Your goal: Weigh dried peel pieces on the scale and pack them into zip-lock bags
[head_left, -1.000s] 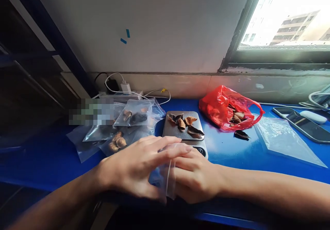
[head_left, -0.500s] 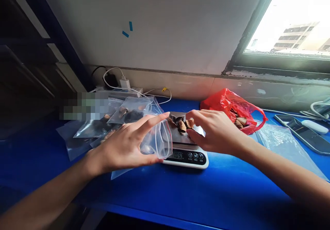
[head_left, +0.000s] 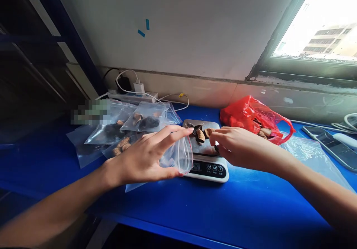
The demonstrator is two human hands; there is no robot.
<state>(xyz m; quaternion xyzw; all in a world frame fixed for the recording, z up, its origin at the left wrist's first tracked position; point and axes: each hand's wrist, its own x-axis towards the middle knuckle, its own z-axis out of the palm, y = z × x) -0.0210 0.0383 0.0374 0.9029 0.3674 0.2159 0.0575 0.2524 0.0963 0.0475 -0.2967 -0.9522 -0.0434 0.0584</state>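
Note:
My left hand point(head_left: 147, 152) spreads thumb and fingers across the mouth of a clear zip bag point(head_left: 182, 154), keeping it open beside the scale. A white digital scale point(head_left: 226, 174) with a metal plate stands partly behind that bag. Several dried, curled brown pieces point(head_left: 200, 135) lie on the plate, perhaps dried mushroom or peel. Over the plate's right side, my right hand point(head_left: 231, 143) has its fingers curled together around a dark dried piece point(head_left: 216, 149), which is mostly hidden.
Filled clear zip bags point(head_left: 111, 132) lie in a heap at the left. Behind the scale at right sits a red plastic bag point(head_left: 237, 111) with more dried pieces. Flat clear bags point(head_left: 309, 152) and a phone point(head_left: 329, 145) are farther right. A power strip point(head_left: 147, 97) lies by the wall.
My right hand has drawn slightly right and its fingers have closed around a dark piece on the plate. My left hand still holds the bag. The view has shifted a little.

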